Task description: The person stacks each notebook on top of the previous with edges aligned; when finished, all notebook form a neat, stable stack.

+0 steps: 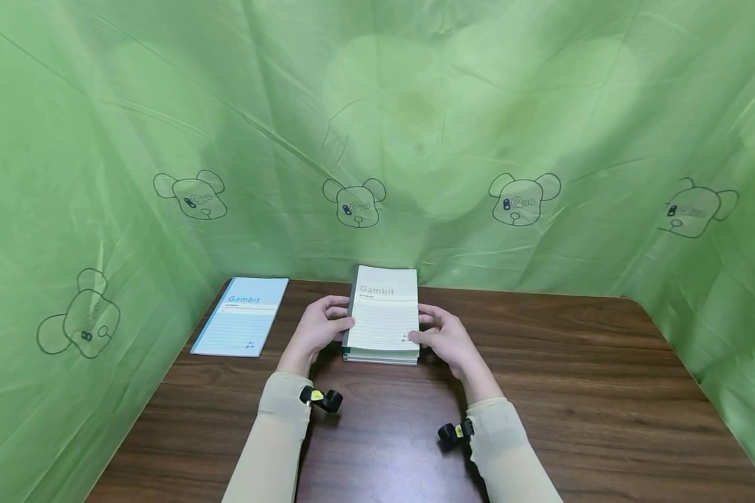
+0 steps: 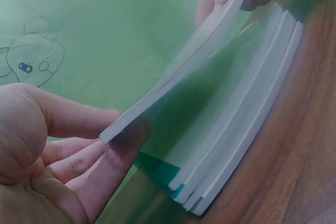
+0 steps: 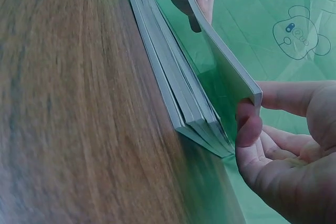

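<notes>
Both hands hold a pale notebook (image 1: 385,311) with "Gambit" on its cover. My left hand (image 1: 321,325) pinches its left edge, thumb on top and fingers beneath. At the lower right corner, my right hand (image 1: 443,337) grips it the same way. The notebook is raised and tilted above a stack of notebooks (image 2: 236,124), and a gap shows between them in both wrist views. Green shows on the top of the stack, whose page edges (image 3: 168,72) face the person. In the head view the lifted notebook hides most of the stack.
A light blue "Gambit" notebook (image 1: 239,325) lies flat at the table's far left corner. The dark wood table (image 1: 572,391) ends at a green curtain (image 1: 440,126) with bear-head drawings, which rises behind it and on both sides.
</notes>
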A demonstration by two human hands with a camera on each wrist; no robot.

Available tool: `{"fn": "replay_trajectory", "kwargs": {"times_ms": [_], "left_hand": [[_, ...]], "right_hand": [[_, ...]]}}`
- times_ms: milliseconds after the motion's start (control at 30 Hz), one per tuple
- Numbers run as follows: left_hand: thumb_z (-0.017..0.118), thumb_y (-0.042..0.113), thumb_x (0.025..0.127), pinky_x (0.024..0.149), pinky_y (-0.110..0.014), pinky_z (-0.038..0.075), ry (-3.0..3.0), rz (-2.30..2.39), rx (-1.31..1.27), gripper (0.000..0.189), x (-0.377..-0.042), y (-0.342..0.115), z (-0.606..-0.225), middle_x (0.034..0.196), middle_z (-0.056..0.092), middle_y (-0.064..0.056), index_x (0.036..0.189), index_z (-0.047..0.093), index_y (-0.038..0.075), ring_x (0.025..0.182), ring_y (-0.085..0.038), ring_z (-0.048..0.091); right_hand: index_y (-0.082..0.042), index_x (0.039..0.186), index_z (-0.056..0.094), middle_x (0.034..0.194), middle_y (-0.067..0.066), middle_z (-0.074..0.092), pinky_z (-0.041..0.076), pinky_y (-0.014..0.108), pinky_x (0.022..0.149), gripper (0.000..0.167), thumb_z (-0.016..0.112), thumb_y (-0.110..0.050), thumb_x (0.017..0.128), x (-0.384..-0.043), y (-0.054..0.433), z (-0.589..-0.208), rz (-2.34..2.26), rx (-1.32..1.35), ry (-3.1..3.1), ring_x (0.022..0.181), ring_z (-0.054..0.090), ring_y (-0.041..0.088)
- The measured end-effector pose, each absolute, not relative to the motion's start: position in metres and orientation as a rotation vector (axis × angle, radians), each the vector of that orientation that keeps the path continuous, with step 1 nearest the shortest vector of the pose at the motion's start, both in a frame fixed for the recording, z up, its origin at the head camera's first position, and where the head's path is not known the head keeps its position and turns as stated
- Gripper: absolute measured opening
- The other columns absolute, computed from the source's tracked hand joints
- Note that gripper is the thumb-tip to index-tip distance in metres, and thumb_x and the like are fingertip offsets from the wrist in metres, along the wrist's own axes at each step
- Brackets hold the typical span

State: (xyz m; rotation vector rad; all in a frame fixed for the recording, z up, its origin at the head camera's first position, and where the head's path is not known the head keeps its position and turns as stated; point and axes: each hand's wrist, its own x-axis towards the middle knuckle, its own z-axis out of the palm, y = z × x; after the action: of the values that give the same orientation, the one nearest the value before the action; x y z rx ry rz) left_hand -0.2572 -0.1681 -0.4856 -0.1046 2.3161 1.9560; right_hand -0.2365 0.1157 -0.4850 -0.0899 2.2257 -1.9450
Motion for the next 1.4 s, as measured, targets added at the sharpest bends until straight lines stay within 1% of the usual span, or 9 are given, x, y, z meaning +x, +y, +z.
{"fn": "replay_trajectory", "kwargs": {"times_ms": [167, 333, 400, 533, 733, 800, 1000, 1233, 1400], "left_hand": [[0.076, -0.003, 0.098, 0.075, -0.039, 0.065, 2.372, 1.896, -0.114, 0.05, -0.255, -0.165, -0.488, 0.122, 0.075, -0.021, 0.146, 0.063, -0.001, 0.09, -0.024, 0.075], [0.076, 0.001, 0.099, 0.084, -0.038, 0.062, 2.494, 1.757, -0.101, 0.049, -0.256, -0.163, -0.491, 0.125, 0.074, -0.019, 0.147, 0.065, 0.0, 0.105, -0.028, 0.072], [0.077, 0.001, 0.099, 0.088, -0.039, 0.06, 2.518, 1.725, -0.101, 0.049, -0.257, -0.162, -0.493, 0.126, 0.074, -0.018, 0.147, 0.065, 0.001, 0.107, -0.028, 0.071], [0.078, -0.001, 0.096, 0.088, -0.038, 0.057, 2.55, 1.699, -0.106, 0.05, -0.26, -0.162, -0.498, 0.126, 0.072, -0.017, 0.145, 0.067, 0.002, 0.1, -0.027, 0.07], [0.08, -0.002, 0.094, 0.085, -0.036, 0.056, 2.57, 1.688, -0.102, 0.049, -0.261, -0.162, -0.502, 0.122, 0.07, -0.018, 0.142, 0.07, 0.001, 0.094, -0.025, 0.069], [0.079, -0.002, 0.093, 0.086, -0.037, 0.056, 2.574, 1.683, -0.095, 0.049, -0.261, -0.162, -0.502, 0.122, 0.07, -0.018, 0.141, 0.07, 0.0, 0.093, -0.025, 0.069], [0.08, -0.002, 0.093, 0.093, -0.044, 0.055, 2.614, 1.639, -0.102, 0.048, -0.262, -0.162, -0.506, 0.121, 0.071, -0.017, 0.14, 0.07, 0.0, 0.098, -0.028, 0.069], [0.079, -0.001, 0.093, 0.106, -0.053, 0.05, 2.637, 1.599, -0.133, 0.049, -0.261, -0.16, -0.507, 0.123, 0.072, -0.017, 0.141, 0.07, 0.002, 0.117, -0.035, 0.065], [0.079, 0.001, 0.093, 0.108, -0.056, 0.049, 2.649, 1.571, -0.153, 0.05, -0.259, -0.16, -0.504, 0.123, 0.073, -0.017, 0.142, 0.069, 0.003, 0.122, -0.037, 0.065]], "right_hand": [[0.001, 0.156, 0.055, 0.142, 0.026, 0.065, 0.054, 0.031, 0.071, 0.069, 0.082, 0.0, 0.092, -0.238, 0.115, -0.49, -1.94, -0.054, 2.206, 0.085, 0.07, 0.012], [0.001, 0.156, 0.056, 0.142, 0.026, 0.064, 0.058, 0.031, 0.079, 0.068, 0.081, 0.001, 0.093, -0.239, 0.113, -0.495, -1.946, -0.03, 2.195, 0.089, 0.07, 0.015], [0.002, 0.155, 0.056, 0.143, 0.026, 0.063, 0.058, 0.031, 0.081, 0.066, 0.081, 0.001, 0.094, -0.239, 0.113, -0.496, -1.948, -0.029, 2.205, 0.091, 0.071, 0.017], [0.002, 0.153, 0.058, 0.143, 0.026, 0.064, 0.058, 0.031, 0.08, 0.064, 0.081, 0.0, 0.094, -0.239, 0.113, -0.498, -1.931, -0.024, 2.253, 0.091, 0.071, 0.016], [0.0, 0.151, 0.062, 0.136, 0.025, 0.064, 0.058, 0.03, 0.067, 0.063, 0.083, 0.002, 0.091, -0.24, 0.113, -0.5, -1.904, 0.003, 2.301, 0.072, 0.064, 0.016], [-0.001, 0.15, 0.063, 0.132, 0.024, 0.065, 0.056, 0.029, 0.064, 0.063, 0.084, 0.001, 0.091, -0.24, 0.113, -0.501, -1.885, 0.013, 2.318, 0.07, 0.06, 0.017], [0.0, 0.149, 0.064, 0.126, 0.022, 0.067, 0.056, 0.029, 0.067, 0.061, 0.084, -0.002, 0.091, -0.239, 0.112, -0.504, -1.812, 0.022, 2.384, 0.083, 0.064, 0.018], [0.003, 0.147, 0.064, 0.127, 0.023, 0.067, 0.055, 0.024, 0.078, 0.061, 0.082, 0.002, 0.09, -0.238, 0.106, -0.505, -1.825, 0.035, 2.407, 0.093, 0.072, 0.017], [0.002, 0.148, 0.064, 0.128, 0.021, 0.068, 0.057, 0.026, 0.083, 0.06, 0.082, 0.002, 0.09, -0.238, 0.104, -0.505, -1.829, 0.065, 2.414, 0.102, 0.074, 0.024]]}}
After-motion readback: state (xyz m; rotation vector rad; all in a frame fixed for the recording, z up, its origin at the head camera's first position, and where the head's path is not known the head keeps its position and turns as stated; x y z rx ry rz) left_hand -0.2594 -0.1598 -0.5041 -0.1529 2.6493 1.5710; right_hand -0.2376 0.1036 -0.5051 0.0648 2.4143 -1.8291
